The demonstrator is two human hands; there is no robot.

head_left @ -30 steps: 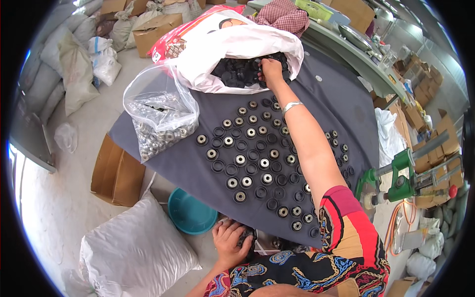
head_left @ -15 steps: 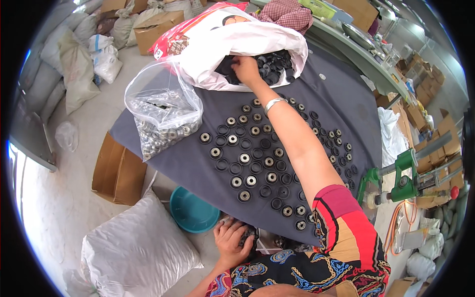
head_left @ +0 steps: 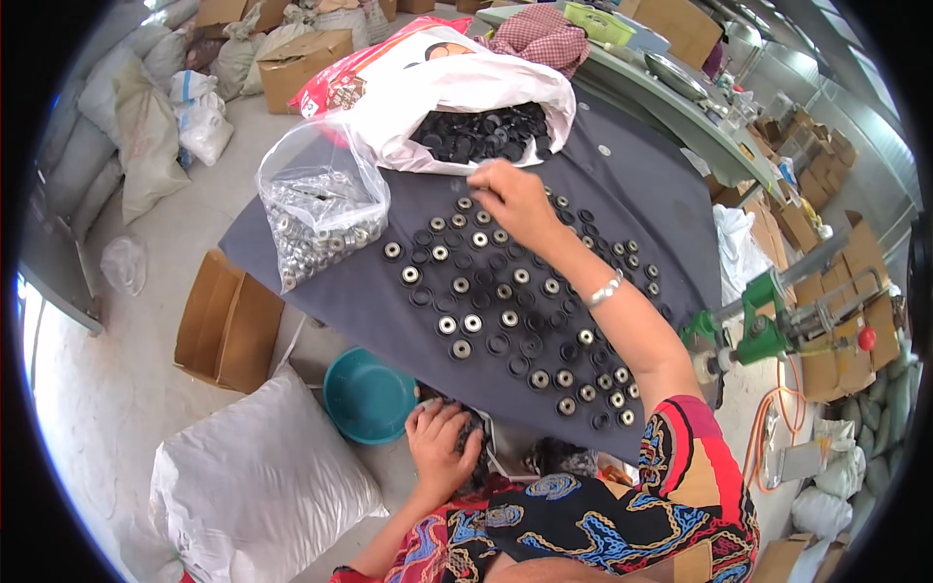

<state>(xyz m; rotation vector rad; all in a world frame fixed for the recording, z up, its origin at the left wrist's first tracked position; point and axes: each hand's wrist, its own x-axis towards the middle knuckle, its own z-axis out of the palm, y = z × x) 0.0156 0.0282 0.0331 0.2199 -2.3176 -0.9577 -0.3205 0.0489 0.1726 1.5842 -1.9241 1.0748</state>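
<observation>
My right hand (head_left: 513, 199) hovers over the near side of the white sack (head_left: 452, 92), its fingers pinched together. Whatever they hold, if anything, is hidden. Inside the sack's open mouth lies a heap of small black round parts (head_left: 486, 131). Below the hand, black rings (head_left: 498, 344) are spread over the dark grey cloth (head_left: 340, 291), many with a silver bearing (head_left: 446, 325) set in them. To the left stands a clear plastic bag (head_left: 321, 194) of silver bearings. Low down, my left hand (head_left: 442, 449) rests with extended fingers on something dark and patterned, partly covered.
A teal basin (head_left: 369, 394) sits on the floor by the cloth's near edge, beside a stuffed white sack (head_left: 258, 476) and an open cardboard box (head_left: 228, 325). At the right is a green hand press (head_left: 763, 321) with a red knob. A long table (head_left: 671, 107) stands behind.
My right hand has come out of the white sack and back toward me, over the cloth. My left hand stays low on the dark patterned thing. The whole view has shifted slightly.
</observation>
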